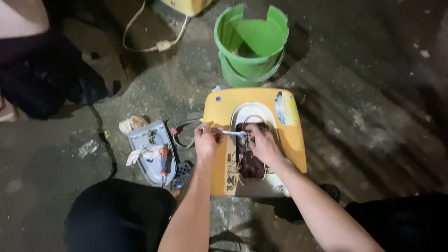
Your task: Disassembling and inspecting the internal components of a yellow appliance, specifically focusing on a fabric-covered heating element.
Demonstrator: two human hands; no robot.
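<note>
A yellow appliance housing (219,112) lies flat on the concrete floor (373,116) in the middle of the frame, its oval opening showing one dark reddish-brown motor winding (251,163) inside. The left hand (206,140), at the opening's left edge, has its fingers clamped on the handle end of a silver metal tool (232,133), probably a small wrench or driver, whose shaft runs level to the right. The right hand (264,143) rests over the opening with its fingers curled down onto the winding and meeting the tool's tip, so the exact point of contact is hidden beneath them. Just above the housing, at the upper centre of the frame, stand two green plastic buckets (252,39) nested one inside the other, the inner one with a broken notch in its rim. To the left of the housing lies one pale grey cover plate (148,140) holding a white rag (142,155) and one screwdriver with an orange and black handle (164,162); a second crumpled cloth (132,123) sits at its upper edge, and a looped wire (179,133) lies between the plate and the housing. A cream power cord (156,45) curves across the upper left of the frame. The person's dark-clothed knees fill the lower corners.
</note>
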